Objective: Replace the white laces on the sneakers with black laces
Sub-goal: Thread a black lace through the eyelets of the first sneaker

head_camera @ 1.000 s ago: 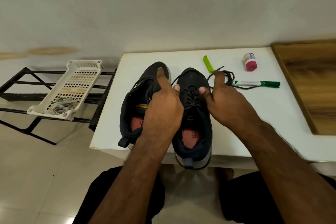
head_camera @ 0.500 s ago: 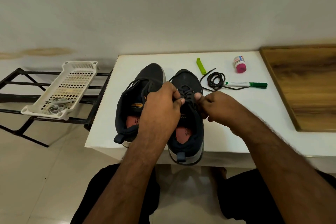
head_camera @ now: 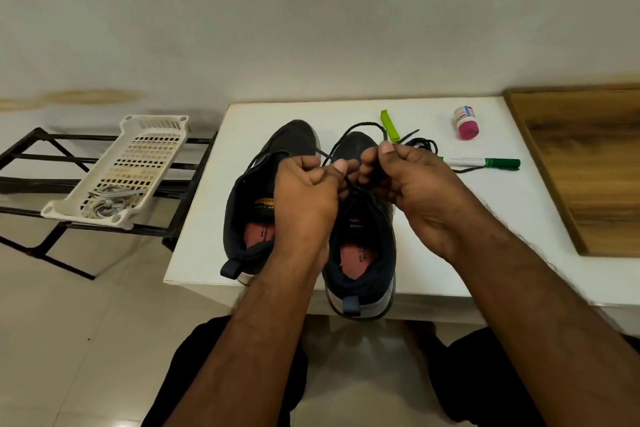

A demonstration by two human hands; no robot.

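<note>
White and smooth, the desk (head_camera: pixel 450 225) carries two dark mesh sneakers (head_camera: pixel 360 246) at its near edge. Left hand (head_camera: pixel 304 198) and right hand (head_camera: pixel 412 184) each pinch a thin black lace (head_camera: pixel 360 126) above the right shoe. Uneven pulling could slip the loop and undo the bow.

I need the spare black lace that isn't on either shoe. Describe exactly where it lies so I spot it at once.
Start at the white table and look past the right sneaker, toward the wall. The spare black lace lies coiled between the lime-green clip and the green marker. Unlike the lace pinched by both hands, it is a loose bundle flat on the tabletop.
</note>
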